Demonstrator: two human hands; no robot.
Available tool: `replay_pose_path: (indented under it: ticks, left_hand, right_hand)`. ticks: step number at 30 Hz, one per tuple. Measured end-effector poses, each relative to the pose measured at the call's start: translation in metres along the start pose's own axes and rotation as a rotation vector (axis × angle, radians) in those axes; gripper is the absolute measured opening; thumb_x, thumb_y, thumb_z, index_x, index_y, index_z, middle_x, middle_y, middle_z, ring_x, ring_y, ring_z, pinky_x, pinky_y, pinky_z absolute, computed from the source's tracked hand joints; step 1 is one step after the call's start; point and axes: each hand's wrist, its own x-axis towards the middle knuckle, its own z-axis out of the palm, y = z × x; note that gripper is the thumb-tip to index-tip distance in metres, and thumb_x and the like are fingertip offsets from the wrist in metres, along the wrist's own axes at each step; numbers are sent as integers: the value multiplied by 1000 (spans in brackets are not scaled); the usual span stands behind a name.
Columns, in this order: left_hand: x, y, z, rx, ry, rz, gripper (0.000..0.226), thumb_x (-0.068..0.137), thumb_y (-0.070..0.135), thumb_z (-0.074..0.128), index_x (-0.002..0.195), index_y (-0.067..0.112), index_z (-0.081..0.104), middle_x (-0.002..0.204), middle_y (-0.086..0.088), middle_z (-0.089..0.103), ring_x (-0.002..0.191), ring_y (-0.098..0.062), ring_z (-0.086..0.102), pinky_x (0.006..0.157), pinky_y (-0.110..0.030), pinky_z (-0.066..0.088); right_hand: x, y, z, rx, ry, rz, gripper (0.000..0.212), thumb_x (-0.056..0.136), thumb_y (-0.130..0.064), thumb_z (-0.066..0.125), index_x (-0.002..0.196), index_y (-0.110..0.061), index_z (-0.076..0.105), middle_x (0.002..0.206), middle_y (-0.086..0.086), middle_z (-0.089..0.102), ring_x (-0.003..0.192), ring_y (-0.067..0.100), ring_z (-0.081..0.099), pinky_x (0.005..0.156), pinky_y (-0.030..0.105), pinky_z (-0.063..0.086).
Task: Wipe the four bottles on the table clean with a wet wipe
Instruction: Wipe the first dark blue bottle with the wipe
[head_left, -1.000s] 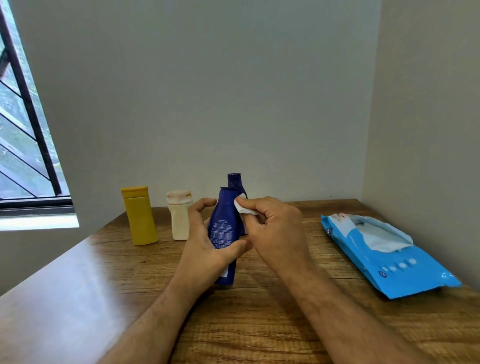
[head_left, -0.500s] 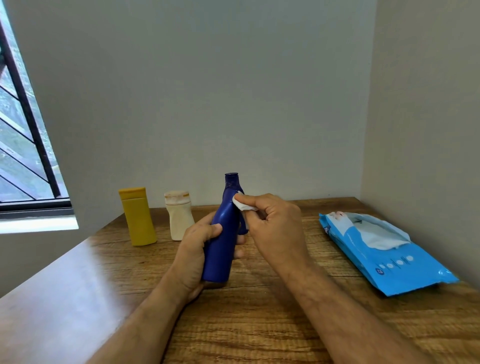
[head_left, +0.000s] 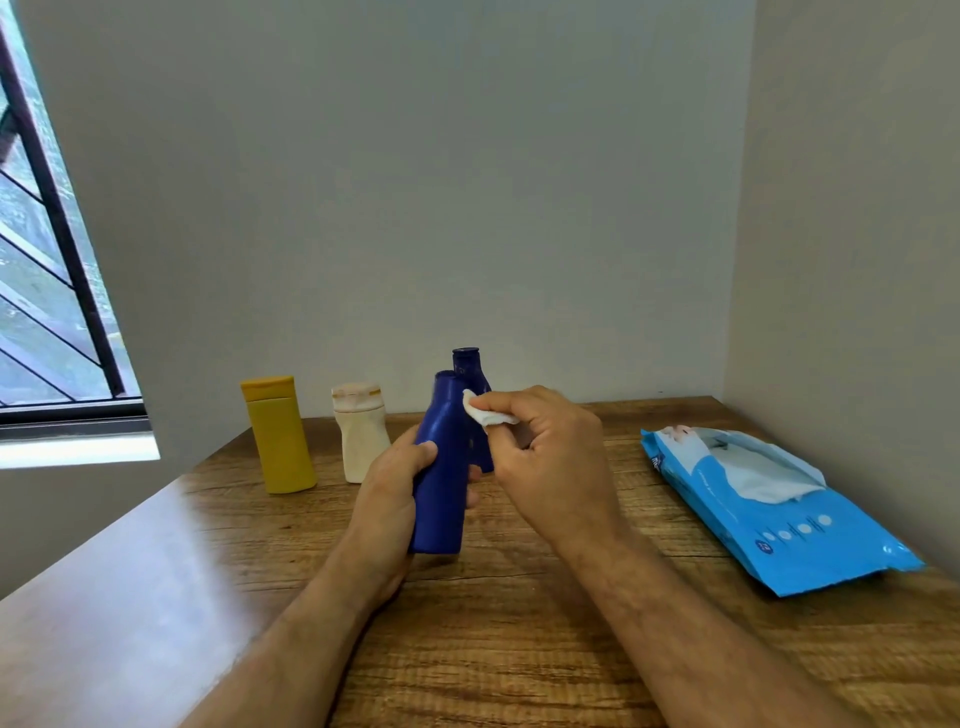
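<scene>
My left hand grips a dark blue bottle around its lower body and holds it upright just above the wooden table. My right hand pinches a small folded white wet wipe against the bottle's upper right side. A second dark blue bottle stands right behind, mostly hidden. A yellow bottle and a cream bottle stand upright at the back left.
A light blue wet wipe pack lies on the right side of the table, flap open, a white wipe showing. Walls close off the back and right. A barred window is at the left.
My left hand has turned the blue bottle, so its label side no longer shows, and tilted it back upright. My right hand has kept the wipe on the bottle's upper part.
</scene>
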Motion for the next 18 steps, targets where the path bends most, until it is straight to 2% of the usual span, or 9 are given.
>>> replay_pose_path:
  ticks: [3,7,10,14,16,18]
  left_hand:
    - [-5,1,4,-21,-86,-29,32,102,20,37,121,22,61,99,-8,76,85,-22,71,78,-44,58]
    - [-5,3,4,-66,-44,-27,32,100,22,40,107,24,71,92,-7,76,78,-20,70,73,-41,56]
    - [-6,4,3,-66,-15,-6,30,91,30,47,90,34,77,89,-5,74,76,-19,65,67,-37,52]
    - [-6,6,2,-180,24,-18,36,94,20,46,84,30,80,84,-4,74,70,-16,65,62,-34,52]
    - [-6,7,3,-236,-7,5,32,90,15,50,93,27,80,89,-7,74,73,-17,68,62,-32,56]
    - [-4,9,0,-298,-17,41,36,86,9,56,116,22,72,101,-8,75,81,-18,70,66,-31,60]
  right_hand:
    - [1,2,0,-19,-14,66,25,94,-19,61,118,-27,68,101,-13,66,90,-6,58,77,0,43]
    - [1,-2,-2,23,-110,9,24,94,-17,62,114,-26,71,100,-12,62,90,-1,57,71,4,46]
    - [1,-1,-2,-46,-205,-51,27,90,-12,64,110,-27,73,102,-16,57,97,0,54,81,6,46]
    - [3,-1,-2,59,-133,21,29,89,-7,63,107,-26,75,98,-15,63,92,-2,58,76,8,47]
    - [4,0,-1,133,-110,68,26,90,-10,64,107,-27,75,97,-14,66,91,-2,60,75,11,50]
    - [4,3,0,168,-140,91,26,89,-9,66,106,-27,75,96,-13,66,89,3,63,74,20,56]
